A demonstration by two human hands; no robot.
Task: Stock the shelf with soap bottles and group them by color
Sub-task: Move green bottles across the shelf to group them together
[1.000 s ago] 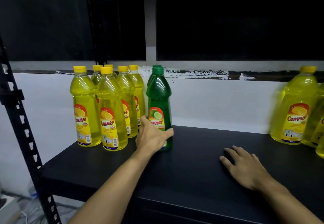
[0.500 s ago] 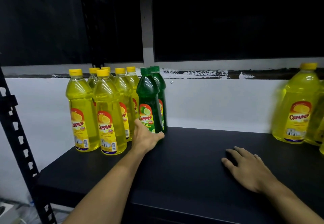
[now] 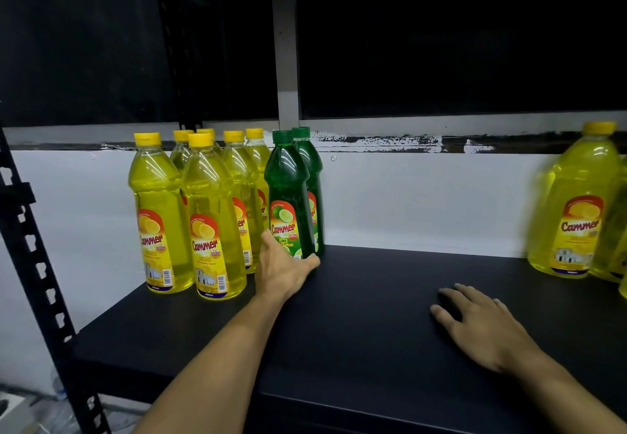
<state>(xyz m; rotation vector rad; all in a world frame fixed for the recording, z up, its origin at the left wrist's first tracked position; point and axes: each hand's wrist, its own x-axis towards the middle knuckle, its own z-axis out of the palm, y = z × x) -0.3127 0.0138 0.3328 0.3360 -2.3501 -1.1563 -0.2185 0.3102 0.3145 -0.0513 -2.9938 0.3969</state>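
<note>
Head view. A black shelf (image 3: 373, 315) ran across the lower half of the frame, with a white wall (image 3: 424, 203) behind it and a dark upper band above.

Left of centre stood a cluster of yellow soap bottles (image 3: 213, 223), all upright with yellow caps; six caps could be counted, the rear ones partly hidden by the two in front. Labels read "Cammer", with "LEMON" legible on the front ones.

Just right of that cluster stood the front green bottle (image 3: 288, 196), upright, green cap, label "Cammer LIME". It stood close against the nearest yellow bottle. A second green bottle (image 3: 314, 175) stood directly behind it and slightly to the right, mostly hidden.

The left hand (image 3: 281, 270) reached in from bottom centre and gripped the front green bottle at its base: thumb on the left side of the label, fingers curled round the lower right. The bottle's foot was hidden by the hand, so contact with the shelf could not be confirmed.

The right hand (image 3: 481, 325) lay palm down on the shelf at lower right, fingers spread and relaxed, holding nothing, well apart from the bottles.

At the right edge of the frame stood more large yellow bottles (image 3: 576, 209), blurred and partly cut off; their count could not be told.

A black perforated upright (image 3: 37, 264) of the rack ran down the left edge.
</note>
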